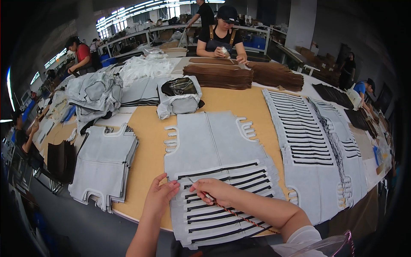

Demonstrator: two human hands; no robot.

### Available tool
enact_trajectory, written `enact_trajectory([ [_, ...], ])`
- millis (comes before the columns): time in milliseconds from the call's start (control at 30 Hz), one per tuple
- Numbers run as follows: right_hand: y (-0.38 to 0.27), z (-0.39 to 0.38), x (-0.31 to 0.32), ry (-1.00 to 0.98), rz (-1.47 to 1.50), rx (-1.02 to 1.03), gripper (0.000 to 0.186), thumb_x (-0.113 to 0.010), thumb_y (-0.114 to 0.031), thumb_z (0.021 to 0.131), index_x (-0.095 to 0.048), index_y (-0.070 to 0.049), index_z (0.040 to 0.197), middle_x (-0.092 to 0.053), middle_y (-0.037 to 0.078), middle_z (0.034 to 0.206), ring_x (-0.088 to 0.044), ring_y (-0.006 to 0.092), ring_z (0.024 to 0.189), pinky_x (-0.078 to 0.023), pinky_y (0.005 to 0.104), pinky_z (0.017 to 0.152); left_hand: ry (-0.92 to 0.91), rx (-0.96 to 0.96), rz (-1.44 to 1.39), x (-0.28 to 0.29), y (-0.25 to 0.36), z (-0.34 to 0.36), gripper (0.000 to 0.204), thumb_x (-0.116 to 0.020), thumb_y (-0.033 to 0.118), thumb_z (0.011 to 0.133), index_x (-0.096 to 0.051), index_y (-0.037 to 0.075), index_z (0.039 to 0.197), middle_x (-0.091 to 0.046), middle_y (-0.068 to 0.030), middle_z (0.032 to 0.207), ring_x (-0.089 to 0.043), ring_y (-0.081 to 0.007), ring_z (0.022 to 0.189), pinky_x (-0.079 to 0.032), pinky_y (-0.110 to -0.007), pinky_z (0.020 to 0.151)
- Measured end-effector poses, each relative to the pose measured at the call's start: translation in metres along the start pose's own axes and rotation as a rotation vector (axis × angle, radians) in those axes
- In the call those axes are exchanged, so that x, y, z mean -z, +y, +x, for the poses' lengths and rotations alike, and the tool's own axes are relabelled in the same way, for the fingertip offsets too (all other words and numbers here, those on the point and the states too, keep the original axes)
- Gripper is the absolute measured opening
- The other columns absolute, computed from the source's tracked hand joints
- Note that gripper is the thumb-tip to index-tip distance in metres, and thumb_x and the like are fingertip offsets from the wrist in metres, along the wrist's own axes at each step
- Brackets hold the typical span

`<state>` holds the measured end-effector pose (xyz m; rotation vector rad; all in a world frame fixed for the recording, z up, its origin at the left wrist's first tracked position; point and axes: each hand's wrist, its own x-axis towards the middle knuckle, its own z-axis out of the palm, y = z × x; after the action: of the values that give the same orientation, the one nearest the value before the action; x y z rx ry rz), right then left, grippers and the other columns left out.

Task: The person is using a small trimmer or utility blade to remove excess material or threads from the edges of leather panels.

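Single view, head-worn wide fisheye camera. Position: above the near edge of the tan board-covered worktop (150, 141), looking forward and down. Range: close to the person's own left hand (159, 198) and right hand (214, 190), which enter from the lower edge. Far field: the hall across the worktop. Straight edges bow toward the dark rim. No second view.

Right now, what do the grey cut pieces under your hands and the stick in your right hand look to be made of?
The grey cut pieces look like matte synthetic leather or a coated fabric: flat, limp, clean die-cut edges, dark strips along the edges; which one I cannot tell. The stick in the right hand looks like thin wood or bamboo, a brush perhaps; its tip is too small to tell. The left hand presses a piece flat.
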<state>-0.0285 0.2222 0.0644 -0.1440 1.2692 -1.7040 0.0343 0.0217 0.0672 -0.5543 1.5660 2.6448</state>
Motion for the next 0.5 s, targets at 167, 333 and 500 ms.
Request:
enact_trajectory([
  [167, -0.014, -0.002, 0.003, 0.1, 0.036, 0.014, 0.027, -0.048, -0.024, 0.095, -0.054, 0.002, 0.099, -0.049, 0.002, 0.066, -0.041, 0.0076, 0.046, -0.033, 0.0225, 0.041, -0.058, 0.008, -0.032, 0.002, 0.002, 0.032, 0.059, -0.055, 0.0, 0.084, -0.026, 0.002, 0.136, -0.056, -0.0137, 0.1, -0.059, -0.0267, 0.098, -0.049, -0.037, 0.09],
  [333, -0.038, -0.01, -0.002, 0.033, 0.16, -0.005, 0.027, -0.047, -0.023, 0.095, -0.054, 0.002, 0.101, -0.053, 0.004, 0.067, -0.043, 0.0085, 0.045, -0.033, 0.0224, 0.039, -0.068, -0.075, 0.299, -0.002, 0.011, 0.05, 0.057, -0.056, 0.0, 0.084, -0.03, 0.002, 0.135, -0.057, -0.0089, 0.091, -0.061, -0.0183, 0.088, -0.052, -0.03, 0.082],
  [500, -0.03, 0.005, -0.014, 0.012, -0.053, -0.111, 0.03, -0.045, -0.026, 0.095, -0.054, 0.003, 0.098, -0.051, 0.005, 0.064, -0.044, 0.0109, 0.045, -0.034, 0.0239, 0.04, -0.135, -0.172, 0.367, -0.002, 0.011, 0.055, 0.053, -0.058, -0.003, 0.083, -0.037, 0.001, 0.131, -0.052, -0.0011, 0.075, -0.056, -0.0075, 0.07, -0.052, -0.022, 0.069],
])
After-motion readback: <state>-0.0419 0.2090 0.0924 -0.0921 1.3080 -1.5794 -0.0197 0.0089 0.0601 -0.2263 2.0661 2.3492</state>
